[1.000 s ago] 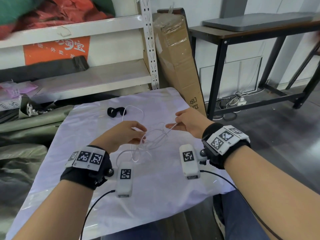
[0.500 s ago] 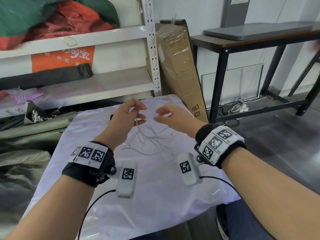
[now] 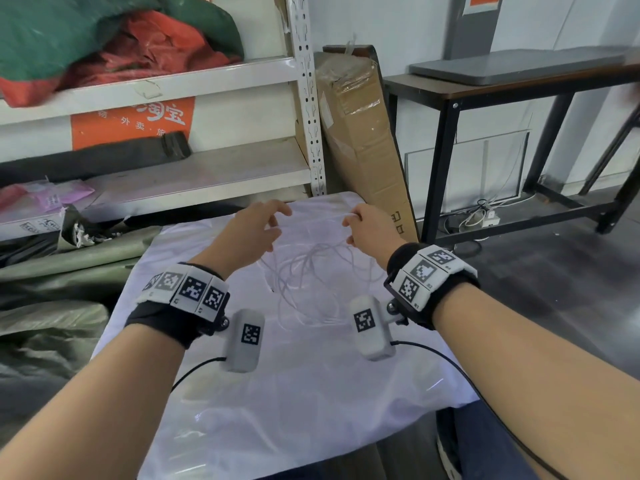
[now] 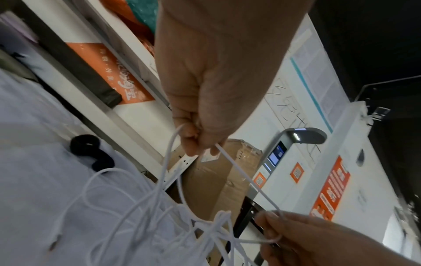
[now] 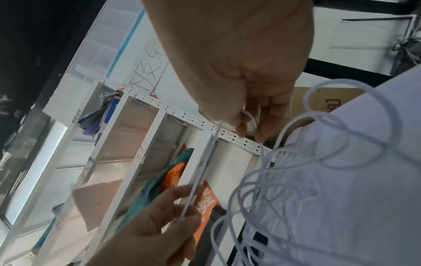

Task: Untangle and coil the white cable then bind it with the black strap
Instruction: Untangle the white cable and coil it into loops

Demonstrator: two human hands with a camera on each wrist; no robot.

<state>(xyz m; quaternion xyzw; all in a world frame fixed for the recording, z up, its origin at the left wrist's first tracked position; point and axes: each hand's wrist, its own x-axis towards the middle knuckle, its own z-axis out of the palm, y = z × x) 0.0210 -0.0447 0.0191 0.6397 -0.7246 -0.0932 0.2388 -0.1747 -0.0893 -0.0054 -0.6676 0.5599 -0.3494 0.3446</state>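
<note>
Hands held raised and apart, left hand (image 3: pixel 254 230) and right hand (image 3: pixel 369 226) each pinching the thin white cable (image 3: pixel 311 282), higher than a second before, its tangled loops hanging over the white-covered desk (image 3: pixel 311 393), the curled black strap (image 4: pixel 91 151) lying near its far edge.

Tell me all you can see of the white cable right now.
The cable is thin, white and round, smooth like plastic. It is still tangled: many loose loops cross each other and hang down toward the white sheet. Both hands are raised above the sheet. The left hand pinches one strand, the right hand pinches another, and a short straight run spans between them. The ends cannot be made out. The strap lies apart, beyond the loops.
</note>
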